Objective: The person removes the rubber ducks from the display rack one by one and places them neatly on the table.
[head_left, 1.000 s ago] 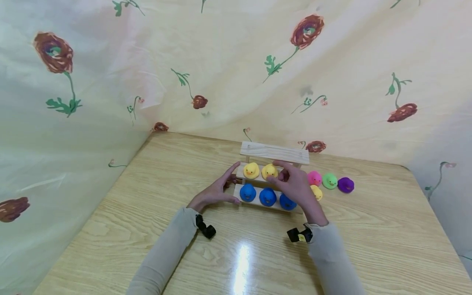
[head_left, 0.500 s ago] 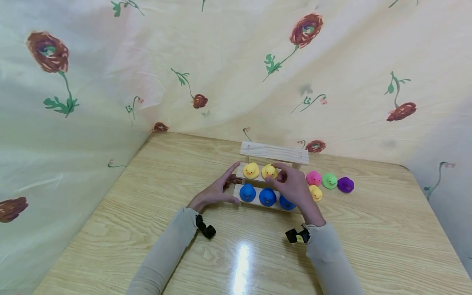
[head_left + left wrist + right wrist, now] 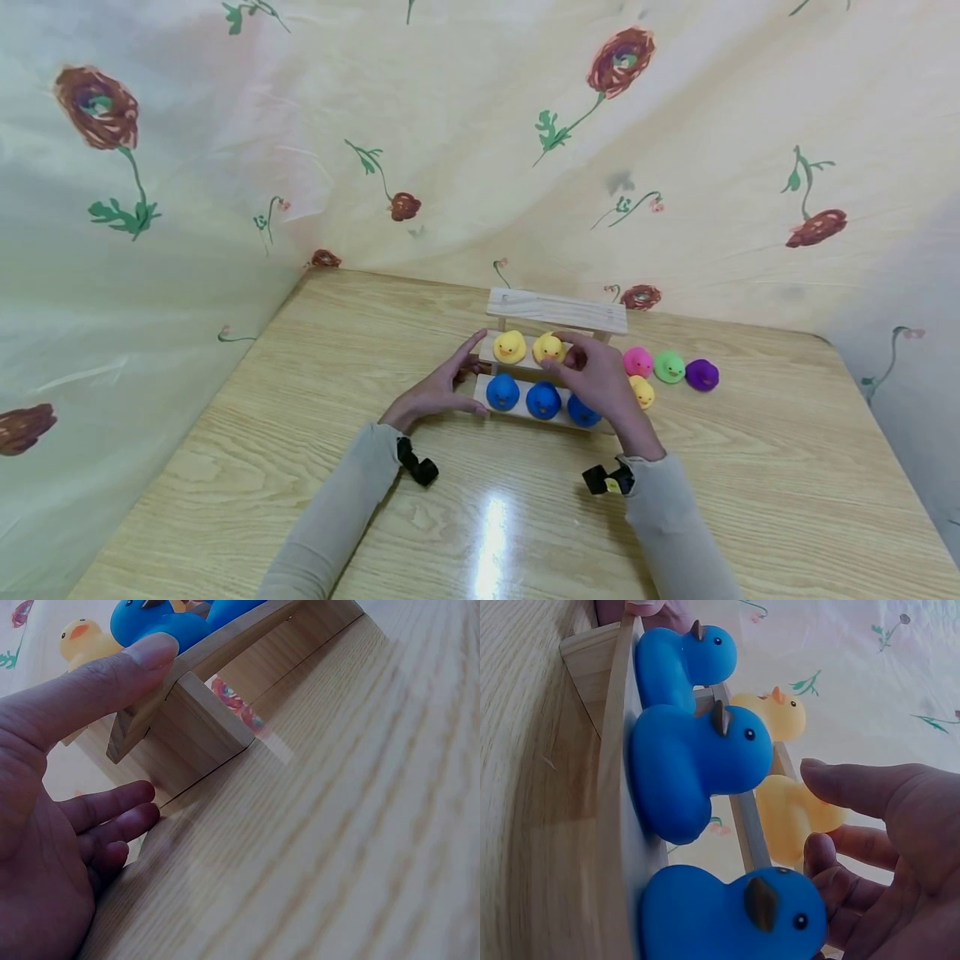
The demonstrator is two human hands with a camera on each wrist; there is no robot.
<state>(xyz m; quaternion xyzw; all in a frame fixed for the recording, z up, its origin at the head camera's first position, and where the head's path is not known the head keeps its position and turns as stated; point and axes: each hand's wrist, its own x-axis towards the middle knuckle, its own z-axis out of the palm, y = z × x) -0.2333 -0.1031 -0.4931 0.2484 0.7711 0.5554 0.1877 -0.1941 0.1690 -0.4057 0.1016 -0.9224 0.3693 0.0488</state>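
A tiered wooden rack (image 3: 557, 311) stands on the table. Three blue ducks line its lowest shelf, the nearest to the left end being one blue duck (image 3: 502, 392). Two yellow ducks sit on the middle shelf. The right hand (image 3: 603, 383) pinches the right-hand yellow duck (image 3: 548, 347) between thumb and fingers; the right wrist view shows this hand (image 3: 907, 847) around that yellow duck (image 3: 780, 825). At the rack's left end, the left hand (image 3: 435, 393) is spread. In the left wrist view its thumb (image 3: 105, 686) rests on the lowest shelf's edge, with relaxed fingers beside the support (image 3: 191, 735).
Right of the rack lie loose ducks: pink (image 3: 638, 362), green (image 3: 670, 367), purple (image 3: 702, 375) and yellow (image 3: 642, 392). A flowered cloth (image 3: 465, 125) hangs behind and at the left of the wooden table (image 3: 420, 533). The top shelf holds nothing.
The right hand has shifted very slightly to the left at the same yellow duck. The left hand and the rack stay in place.
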